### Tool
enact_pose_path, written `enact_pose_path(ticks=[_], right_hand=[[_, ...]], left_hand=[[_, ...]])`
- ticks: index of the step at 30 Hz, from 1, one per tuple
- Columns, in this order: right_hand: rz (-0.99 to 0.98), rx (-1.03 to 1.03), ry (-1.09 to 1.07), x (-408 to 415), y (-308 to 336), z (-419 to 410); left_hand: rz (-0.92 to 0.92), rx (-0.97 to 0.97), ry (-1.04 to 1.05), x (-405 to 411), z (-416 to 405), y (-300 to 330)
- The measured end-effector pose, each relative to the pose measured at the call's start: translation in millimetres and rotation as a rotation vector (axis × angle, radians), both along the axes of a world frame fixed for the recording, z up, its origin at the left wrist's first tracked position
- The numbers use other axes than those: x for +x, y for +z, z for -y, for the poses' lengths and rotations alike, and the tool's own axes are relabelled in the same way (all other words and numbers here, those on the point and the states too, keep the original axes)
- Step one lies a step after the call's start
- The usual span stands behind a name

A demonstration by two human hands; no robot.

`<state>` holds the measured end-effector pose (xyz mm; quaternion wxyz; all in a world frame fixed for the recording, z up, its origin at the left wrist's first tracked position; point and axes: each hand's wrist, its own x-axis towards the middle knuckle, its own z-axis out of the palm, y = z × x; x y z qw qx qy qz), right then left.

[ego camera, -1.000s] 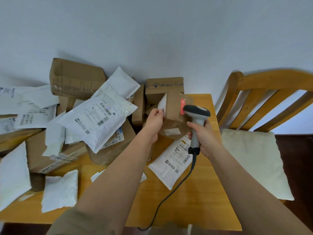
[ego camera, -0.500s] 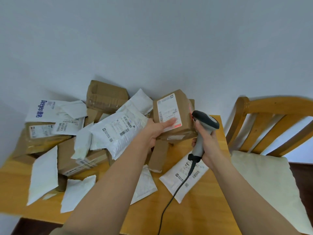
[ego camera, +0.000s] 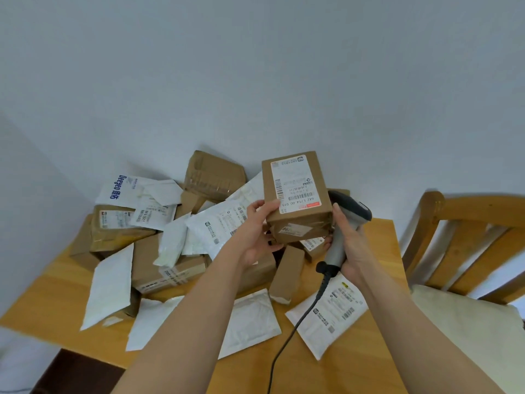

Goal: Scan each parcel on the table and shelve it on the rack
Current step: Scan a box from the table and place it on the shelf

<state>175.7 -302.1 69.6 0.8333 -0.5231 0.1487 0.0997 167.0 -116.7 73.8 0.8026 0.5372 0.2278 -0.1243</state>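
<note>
- A small brown cardboard box (ego camera: 295, 194) is held up above the wooden table (ego camera: 369, 373), its white shipping label (ego camera: 292, 182) turned to the camera; barcodes are printed on it, and the upside-down digits "642 L714 00 015" can be made out above a red strip.
- At 10 o'clock from the box, a white mailer (ego camera: 122, 187) bearing blue "Deeyeo" lettering is seen on the pile of parcels.
- Compared with 0.5 s ago, the box has been raised and tilted so that the label is seen more squarely, and the table is seen lower in the view.
- The box is grasped at its lower left corner by the left hand (ego camera: 255, 234), thumb on the labelled face.
- A grey handheld scanner (ego camera: 345, 231) is gripped by the right hand (ego camera: 350, 245), just beside the box at 4 o'clock, its black cord trailing toward 6 o'clock.
- A white labelled mailer (ego camera: 329, 314) lies flat on the table beneath the scanner.
- A wooden chair (ego camera: 466, 237) with a pale cushion stands at 3 o'clock.
</note>
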Motion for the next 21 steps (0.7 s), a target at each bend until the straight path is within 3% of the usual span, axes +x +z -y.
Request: enact_pose_path(ticks=[8, 14, 21], right_hand=[[-0.088, -0.295, 0.075, -1, 25, -6], [0.049, -0.288, 0.286, -17, 83, -10], [0.153, -0.292, 0.462, -35, 140, -12]], left_hand=[[-0.054, 0.100, 0.231, 0, -38, 9], [-0.047, 0.054, 0.370, -4, -62, 20], [0.023, -0.044, 0.358, -6, -62, 32]])
